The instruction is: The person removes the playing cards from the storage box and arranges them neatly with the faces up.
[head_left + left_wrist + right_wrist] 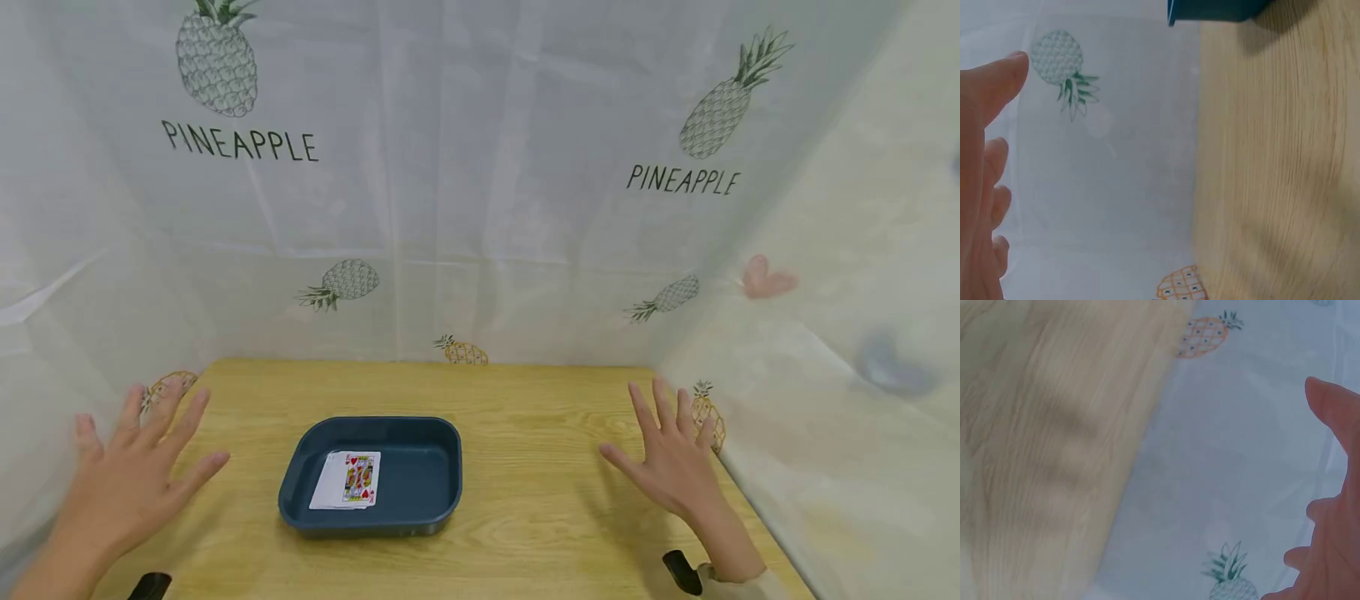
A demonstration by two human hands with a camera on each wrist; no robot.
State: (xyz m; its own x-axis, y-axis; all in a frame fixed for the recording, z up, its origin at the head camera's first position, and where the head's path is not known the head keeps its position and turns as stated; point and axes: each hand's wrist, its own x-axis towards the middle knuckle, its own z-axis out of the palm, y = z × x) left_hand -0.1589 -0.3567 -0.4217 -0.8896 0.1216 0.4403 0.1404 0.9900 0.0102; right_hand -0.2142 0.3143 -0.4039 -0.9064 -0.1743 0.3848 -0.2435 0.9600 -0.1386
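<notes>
A dark blue rectangular tray [420, 475] with rounded corners sits on the wooden table, left of the middle in the head view. Inside it, toward its left side, lies a small stack of playing cards [347, 480], with a king of hearts face up on top. Left of the tray my left hand [131, 483] hovers with fingers spread, holding nothing. My right hand [671, 467] is raised over the table's right side, fingers spread and nothing in it. In the left wrist view, a corner of the tray [1216, 9] shows at the top.
Light wood-grain table [540, 450] under both hands. A whitish curtain [480, 183] printed with pineapples hangs behind it and along both sides. Dark bands [681, 572] are worn at the wrists.
</notes>
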